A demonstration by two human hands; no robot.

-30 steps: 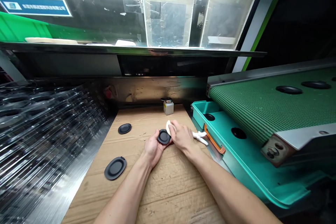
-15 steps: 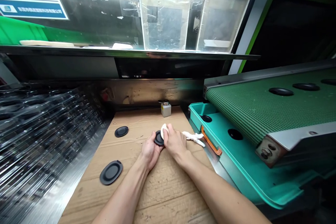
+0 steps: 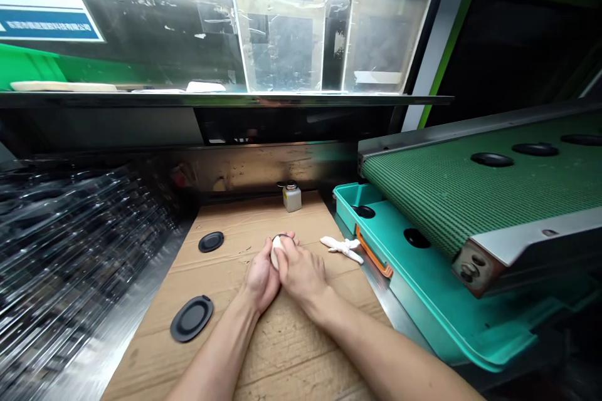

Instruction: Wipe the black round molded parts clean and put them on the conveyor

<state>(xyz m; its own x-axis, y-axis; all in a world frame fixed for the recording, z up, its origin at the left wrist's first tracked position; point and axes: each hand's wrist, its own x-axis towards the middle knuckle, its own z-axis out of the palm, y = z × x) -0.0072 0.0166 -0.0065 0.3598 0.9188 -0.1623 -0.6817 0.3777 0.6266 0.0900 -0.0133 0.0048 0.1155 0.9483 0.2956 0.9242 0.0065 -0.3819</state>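
My left hand (image 3: pixel 261 280) is closed around a black oval part (image 3: pixel 284 237), of which only a dark edge shows between the hands. In my right hand (image 3: pixel 301 270) is a white wiping pad (image 3: pixel 275 252), pressed against that part. Both hands meet over the middle of a cardboard sheet (image 3: pixel 268 357). To their left lie a small black oval part (image 3: pixel 211 242) and, nearer, a larger black oval part (image 3: pixel 192 319) with a raised rim and a small tab. A white knotted piece, apparently cloth (image 3: pixel 344 248), rests to the right of my right hand.
A small pale bottle with a metal top (image 3: pixel 292 198) stands at the cardboard's far edge. On the right, a teal bin (image 3: pixel 414 307) with black parts sits under a green conveyor belt (image 3: pixel 423 194) carrying several more. Stacked clear plastic trays (image 3: pixel 75 250) fill the left.
The white pad has moved left and down over the black part, now mostly covered by my hands. My right hand has shifted left, away from the white knotted piece. The view has turned slightly right.
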